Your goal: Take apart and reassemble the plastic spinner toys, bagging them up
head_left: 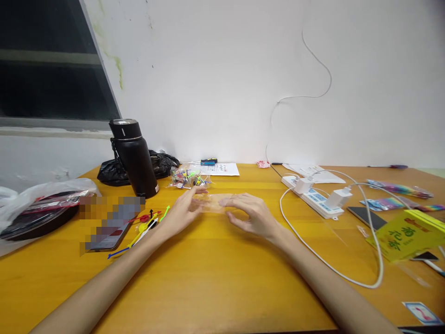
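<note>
A clear plastic bag point(212, 203) lies on the wooden table in front of me. My left hand point(182, 211) is at its left side, thumb and fingers apart. From the other side my right hand point(253, 214) reaches the bag with bent fingertips touching its edge; its thumb stands away from them. Left of my left wrist are several coloured plastic arrow-shaped pieces point(142, 227), in red, yellow, green, black, white and blue. Beyond my left hand sits another clear bag point(189, 177) filled with similar small coloured pieces.
A black bottle point(134, 157) and a partly blurred phone point(113, 232) stand and lie at left, near a white plastic bag point(83, 185). At right are a power strip point(318, 200) with looping white cable point(351, 279) and a yellow box point(405, 236). A wall rises behind.
</note>
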The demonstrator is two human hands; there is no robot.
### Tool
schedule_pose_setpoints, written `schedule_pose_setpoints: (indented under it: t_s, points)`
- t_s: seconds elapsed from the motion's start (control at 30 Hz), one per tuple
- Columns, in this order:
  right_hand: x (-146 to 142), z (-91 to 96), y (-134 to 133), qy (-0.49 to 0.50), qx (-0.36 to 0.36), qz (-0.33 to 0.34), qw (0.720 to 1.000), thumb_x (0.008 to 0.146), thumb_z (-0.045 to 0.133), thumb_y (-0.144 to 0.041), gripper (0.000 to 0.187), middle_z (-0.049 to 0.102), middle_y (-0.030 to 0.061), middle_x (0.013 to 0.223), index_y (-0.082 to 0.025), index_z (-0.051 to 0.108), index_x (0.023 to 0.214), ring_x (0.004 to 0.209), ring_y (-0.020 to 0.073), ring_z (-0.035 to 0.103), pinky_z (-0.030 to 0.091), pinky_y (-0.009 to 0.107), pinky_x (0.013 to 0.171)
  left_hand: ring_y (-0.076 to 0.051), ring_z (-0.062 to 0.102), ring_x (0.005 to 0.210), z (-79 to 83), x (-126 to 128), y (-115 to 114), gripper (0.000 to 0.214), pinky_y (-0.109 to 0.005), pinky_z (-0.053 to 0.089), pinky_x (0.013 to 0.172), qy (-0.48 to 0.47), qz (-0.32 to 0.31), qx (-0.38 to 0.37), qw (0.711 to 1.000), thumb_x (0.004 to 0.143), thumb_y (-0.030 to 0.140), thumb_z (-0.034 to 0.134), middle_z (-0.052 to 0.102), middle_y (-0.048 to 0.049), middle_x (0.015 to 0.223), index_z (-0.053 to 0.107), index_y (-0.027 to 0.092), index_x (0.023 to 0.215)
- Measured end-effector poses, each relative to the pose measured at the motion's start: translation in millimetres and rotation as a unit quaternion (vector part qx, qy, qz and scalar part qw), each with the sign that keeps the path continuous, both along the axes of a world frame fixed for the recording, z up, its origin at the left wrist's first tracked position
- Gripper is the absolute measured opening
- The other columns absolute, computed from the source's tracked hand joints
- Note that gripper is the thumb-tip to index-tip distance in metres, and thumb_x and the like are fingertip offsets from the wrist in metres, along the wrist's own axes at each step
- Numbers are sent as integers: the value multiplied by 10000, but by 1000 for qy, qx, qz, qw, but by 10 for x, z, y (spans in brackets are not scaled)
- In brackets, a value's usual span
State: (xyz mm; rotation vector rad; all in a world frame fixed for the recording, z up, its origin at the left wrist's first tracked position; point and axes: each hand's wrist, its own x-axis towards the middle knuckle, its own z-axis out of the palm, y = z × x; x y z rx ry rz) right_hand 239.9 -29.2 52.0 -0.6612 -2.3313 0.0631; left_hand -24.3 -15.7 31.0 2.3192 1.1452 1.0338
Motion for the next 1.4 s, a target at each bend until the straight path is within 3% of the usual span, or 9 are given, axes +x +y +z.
schedule_pose_setpoints:
  t_s: [0.23, 0.6, 0.77, 0.97, 1.17, 1.4]
  points:
    - [3, 4, -11, -49, -58, 52, 996, 903, 574, -135, 611, 540, 13, 1495, -319, 485, 1479, 1366, 201, 536, 456, 416, 1153, -248, 498, 1365, -17, 12, -19, 451, -446, 394, 1155, 17, -11, 29, 999, 947, 209, 532, 555, -81, 1444, 475, 267, 1390]
    - [-22, -10, -16, -99, -47, 64, 992, 877, 564, -82, 734, 380, -16, 1604, -338, 390, 1542, 1475, 183, 384, 366, 438, 1222, -254, 522, 1325, -33, 18, -16, 457, -464, 418, 1132, 27, -14, 41, 999, 960, 226, 529, 547, -82, 1437, 462, 279, 1409]
    - [-36, -10, -8, -102, -18, 56, 993, 889, 572, -116, 714, 283, -16, 1649, -325, 387, 1546, 1521, 193, 288, 314, 454, 1246, -259, 483, 1371, -15, 19, -14, 479, -473, 395, 1156, 31, -13, 46, 998, 970, 248, 524, 524, -87, 1470, 440, 280, 1441]
    - [-40, -2, -11, -110, -19, 64, 992, 894, 558, -108, 660, 316, -6, 1637, -278, 442, 1521, 1533, 179, 252, 267, 433, 1269, -245, 451, 1410, -3, -14, 7, 526, -470, 371, 1183, 38, -10, 52, 998, 965, 234, 514, 481, -85, 1519, 396, 283, 1476]
    - [-54, 13, -27, -120, -9, 67, 990, 936, 542, -144, 550, 393, 6, 1602, -255, 509, 1474, 1529, 166, 260, 258, 438, 1269, -303, 306, 1494, 123, -21, -62, 835, -513, 272, 1242, 133, -38, 89, 986, 809, 355, 725, 389, -94, 1591, 324, 280, 1537]
    - [-81, 1, -33, -131, -2, 66, 989, 959, 547, -181, 466, 414, 20, 1592, -258, 580, 1418, 1525, 174, 268, 260, 432, 1261, -339, 219, 1529, 244, 6, -131, 1037, -572, 192, 1257, 167, -44, 97, 980, 754, 523, 771, 284, -86, 1650, 201, 303, 1592]
